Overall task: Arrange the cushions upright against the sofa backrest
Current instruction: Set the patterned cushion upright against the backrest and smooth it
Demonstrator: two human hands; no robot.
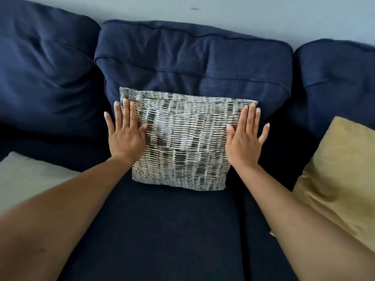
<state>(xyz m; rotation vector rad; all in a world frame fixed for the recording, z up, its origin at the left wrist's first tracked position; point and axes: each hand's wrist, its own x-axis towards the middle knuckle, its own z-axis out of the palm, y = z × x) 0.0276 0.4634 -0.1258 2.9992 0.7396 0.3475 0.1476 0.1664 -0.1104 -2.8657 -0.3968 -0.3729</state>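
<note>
A grey, black and cream patterned cushion [182, 142] stands upright against the middle backrest [192, 63] of a navy sofa. My left hand [124, 132] lies flat on the cushion's left edge, fingers spread. On the cushion's right edge my right hand [244, 136] rests flat with its fingers apart. Neither hand grips anything. A mustard-yellow cushion [341, 175] lies tilted on the seat at the right. At the left edge lies a pale cream cushion [26, 177], flat on the seat and partly hidden by my left forearm.
The navy seat [172, 230] stretches toward me between my forearms. Two more navy back cushions flank the middle one, at the left [44, 67] and right [336, 78]. A pale wall [223, 11] rises behind the sofa.
</note>
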